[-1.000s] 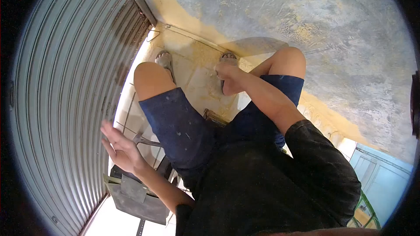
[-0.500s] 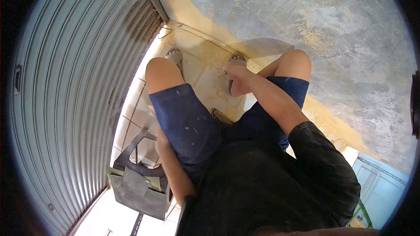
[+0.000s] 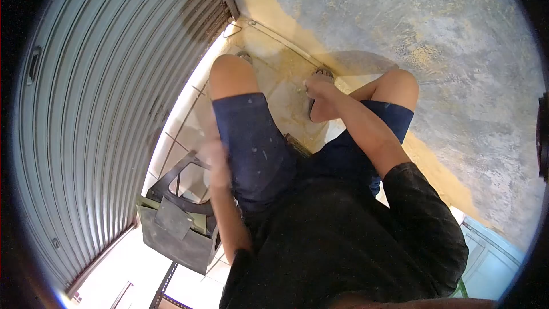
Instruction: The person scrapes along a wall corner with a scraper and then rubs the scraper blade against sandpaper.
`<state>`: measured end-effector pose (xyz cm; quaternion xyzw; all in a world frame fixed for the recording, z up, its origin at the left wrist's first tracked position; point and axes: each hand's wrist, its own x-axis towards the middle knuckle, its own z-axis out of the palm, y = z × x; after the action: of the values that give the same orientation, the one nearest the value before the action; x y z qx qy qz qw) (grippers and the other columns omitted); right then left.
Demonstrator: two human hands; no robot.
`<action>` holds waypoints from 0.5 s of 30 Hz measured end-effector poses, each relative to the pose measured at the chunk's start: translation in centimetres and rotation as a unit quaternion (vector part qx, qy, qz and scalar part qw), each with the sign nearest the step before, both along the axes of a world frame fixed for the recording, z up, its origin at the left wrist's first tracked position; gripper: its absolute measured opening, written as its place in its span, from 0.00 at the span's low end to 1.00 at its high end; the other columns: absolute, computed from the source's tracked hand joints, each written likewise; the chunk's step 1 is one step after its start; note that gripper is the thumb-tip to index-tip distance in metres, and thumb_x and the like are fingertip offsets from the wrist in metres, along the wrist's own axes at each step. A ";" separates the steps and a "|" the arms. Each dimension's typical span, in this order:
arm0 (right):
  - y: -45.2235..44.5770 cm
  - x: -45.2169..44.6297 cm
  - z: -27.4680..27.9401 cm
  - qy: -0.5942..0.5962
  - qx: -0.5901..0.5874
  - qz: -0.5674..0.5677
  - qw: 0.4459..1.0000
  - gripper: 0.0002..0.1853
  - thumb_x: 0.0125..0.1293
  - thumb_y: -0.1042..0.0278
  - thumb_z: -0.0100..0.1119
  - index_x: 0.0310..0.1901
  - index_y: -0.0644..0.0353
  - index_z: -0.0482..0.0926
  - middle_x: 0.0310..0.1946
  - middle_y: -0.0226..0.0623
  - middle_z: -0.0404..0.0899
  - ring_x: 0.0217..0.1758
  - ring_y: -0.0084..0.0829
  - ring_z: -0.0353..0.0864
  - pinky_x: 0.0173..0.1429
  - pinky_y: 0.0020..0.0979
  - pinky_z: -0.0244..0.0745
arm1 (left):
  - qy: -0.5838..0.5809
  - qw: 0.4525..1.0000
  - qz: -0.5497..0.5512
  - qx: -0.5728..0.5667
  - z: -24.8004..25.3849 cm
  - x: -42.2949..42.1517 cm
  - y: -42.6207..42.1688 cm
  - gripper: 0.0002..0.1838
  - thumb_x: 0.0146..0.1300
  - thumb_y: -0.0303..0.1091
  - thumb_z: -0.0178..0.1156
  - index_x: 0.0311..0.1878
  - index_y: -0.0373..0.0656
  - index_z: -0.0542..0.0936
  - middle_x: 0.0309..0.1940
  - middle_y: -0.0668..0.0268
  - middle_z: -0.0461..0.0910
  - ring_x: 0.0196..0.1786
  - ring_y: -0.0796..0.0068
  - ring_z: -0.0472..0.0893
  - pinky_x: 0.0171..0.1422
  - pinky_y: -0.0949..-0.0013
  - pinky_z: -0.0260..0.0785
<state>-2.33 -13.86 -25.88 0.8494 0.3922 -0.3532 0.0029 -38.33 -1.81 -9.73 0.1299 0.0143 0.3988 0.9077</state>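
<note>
My left hand (image 3: 215,157) is smeared by motion beside the outer side of my left thigh, in dark blue shorts (image 3: 251,143). How its fingers are set does not show. My right hand (image 3: 319,87) hangs low between my knees, above my right foot in a sandal (image 3: 324,72). Its fingers look drawn together; anything in them is too small or hidden to make out. Close to my left hand stands a black plastic chair (image 3: 182,171), with a dark flat piece (image 3: 177,237) at its near end.
A grey corrugated shutter (image 3: 114,109) rises on the left. On the right is a patchy grey and yellow wall (image 3: 423,40). Pale floor tiles (image 3: 274,86) lie between my feet. A black perforated metal bar (image 3: 166,283) and a light blue door (image 3: 492,257) appear lower down.
My left hand has moved back along my thigh and is now blurred. My left knee has shifted right in view and covers more of the left sandal. The right hand stays above the right foot.
</note>
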 end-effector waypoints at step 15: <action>-6.4 0.1 -6.0 0.094 0.268 -0.015 0.959 0.10 0.52 0.72 0.58 0.37 0.62 0.83 0.36 0.55 0.82 0.42 0.53 0.83 0.44 0.46 0.77 | 0.203 0.970 0.050 0.121 18.1 1.7 0.9 0.13 0.69 0.35 0.58 0.34 0.36 0.70 0.32 0.61 0.72 0.37 0.72 0.75 0.40 0.77 0.70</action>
<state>-2.25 -20.29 -31.92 0.7881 0.4578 -0.3133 -0.2667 -36.60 -0.89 8.32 0.3163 0.1564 0.4080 0.8420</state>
